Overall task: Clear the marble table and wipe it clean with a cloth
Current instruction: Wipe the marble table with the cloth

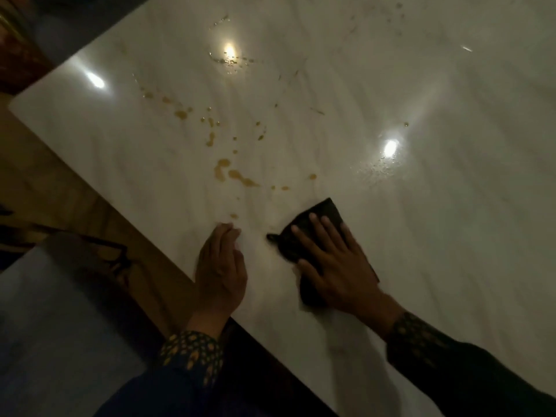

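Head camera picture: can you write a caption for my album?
Right hand presses a dark cloth flat on the marble table, near orange spills.

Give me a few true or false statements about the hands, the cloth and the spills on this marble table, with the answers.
1. The right hand presses flat on the dark cloth. True.
2. The left hand holds a cup. False: it rests on the marble table, holding nothing.
3. Orange-brown spills lie beyond the hands, not yet wiped. True.
4. The cloth is white. False: it is dark, nearly black.
5. The cloth covers the biggest spill. False: it lies to the spill's right, apart from it.
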`<state>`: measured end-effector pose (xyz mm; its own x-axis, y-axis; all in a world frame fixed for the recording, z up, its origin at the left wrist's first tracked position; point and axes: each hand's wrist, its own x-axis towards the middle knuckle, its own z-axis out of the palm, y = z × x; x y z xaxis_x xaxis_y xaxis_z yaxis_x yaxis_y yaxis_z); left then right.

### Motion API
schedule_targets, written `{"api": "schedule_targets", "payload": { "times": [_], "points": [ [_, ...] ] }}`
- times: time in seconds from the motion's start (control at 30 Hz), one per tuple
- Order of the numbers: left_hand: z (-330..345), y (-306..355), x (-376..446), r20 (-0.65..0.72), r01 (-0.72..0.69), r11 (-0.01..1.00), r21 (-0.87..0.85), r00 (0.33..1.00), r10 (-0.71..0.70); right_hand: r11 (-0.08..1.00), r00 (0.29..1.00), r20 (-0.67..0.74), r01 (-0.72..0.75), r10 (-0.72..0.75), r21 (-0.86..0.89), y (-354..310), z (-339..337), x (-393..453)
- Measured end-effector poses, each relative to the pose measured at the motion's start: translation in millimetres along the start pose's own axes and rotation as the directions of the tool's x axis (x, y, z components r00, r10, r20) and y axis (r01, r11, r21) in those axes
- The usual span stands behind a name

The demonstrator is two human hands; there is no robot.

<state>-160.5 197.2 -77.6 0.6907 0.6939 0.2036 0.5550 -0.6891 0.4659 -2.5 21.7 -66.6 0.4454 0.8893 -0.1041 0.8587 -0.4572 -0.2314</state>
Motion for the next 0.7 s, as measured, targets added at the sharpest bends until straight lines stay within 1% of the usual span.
{"api": "schedule_targets", "payload": {
  "times": [0.03, 0.07, 0.13, 0.2, 0.27, 0.3, 0.33, 0.4, 0.47, 0.53, 0.6, 0.63, 0.67, 0.7],
  "points": [
    [-1, 0, 0, 0.010, 0.006, 1.000, -0.004, 1.000, -0.006, 1.000, 1.000, -0.014, 0.022, -0.023, -0.013, 17, -4, 1],
    [-1, 0, 1, 0.024, 0.014, 1.000, -0.007, 1.000, -0.013, 0.999, 1.000, -0.027, -0.004, 0.003, -0.033, 37, -8, 7],
    [-2, 2, 2, 0.046, 0.026, 1.000, -0.016, 0.999, -0.026, 0.983, 0.983, -0.059, -0.176, 0.173, -0.047, 76, -17, 29],
    [-3, 2, 3, 0.057, 0.039, 0.999, -0.034, 0.998, -0.037, 0.932, 0.929, -0.094, -0.361, 0.358, -0.019, 100, -26, 61],
    [-3, 1, 4, 0.059, 0.039, 0.998, -0.041, 0.998, -0.037, 0.880, 0.876, -0.099, -0.475, 0.472, -0.004, 101, -31, 94],
    [-2, 1, 3, 0.061, 0.036, 0.999, -0.038, 0.998, -0.034, 0.870, 0.865, -0.106, -0.494, 0.491, 0.001, 93, -31, 108],
    [-3, 2, 3, 0.063, 0.039, 0.999, -0.034, 0.997, -0.037, 0.874, 0.869, -0.109, -0.486, 0.483, 0.002, 80, -29, 117],
    [-7, 4, 8, 0.053, 0.033, 0.999, -0.042, 0.998, -0.030, 0.909, 0.904, -0.105, -0.418, 0.415, -0.003, 41, -21, 121],
    [-17, -5, 24, 0.049, -0.022, 0.996, -0.089, 0.998, 0.026, 0.940, 0.937, -0.081, -0.340, 0.340, 0.011, 5, -11, 103],
    [-31, -31, 59, 0.037, -0.073, 0.991, -0.114, 0.996, 0.077, 0.959, 0.958, -0.044, -0.281, 0.282, 0.023, -10, -7, 77],
    [-44, -71, 109, -0.008, -0.079, 0.996, -0.038, 0.997, 0.078, 0.969, 0.968, -0.029, -0.249, 0.248, -0.009, 4, -8, 64],
    [-49, -92, 133, -0.020, -0.073, 0.997, 0.025, 0.997, 0.074, 0.961, 0.961, -0.047, -0.274, 0.273, -0.023, 21, -10, 66],
    [-53, -111, 155, -0.009, -0.072, 0.994, 0.084, 0.997, 0.073, 0.941, 0.940, -0.070, -0.337, 0.335, -0.022, 41, -13, 73],
    [-53, -127, 172, 0.014, -0.072, 0.989, 0.129, 0.997, 0.071, 0.905, 0.901, -0.098, -0.425, 0.423, -0.008, 63, -18, 83]
  ]
}}
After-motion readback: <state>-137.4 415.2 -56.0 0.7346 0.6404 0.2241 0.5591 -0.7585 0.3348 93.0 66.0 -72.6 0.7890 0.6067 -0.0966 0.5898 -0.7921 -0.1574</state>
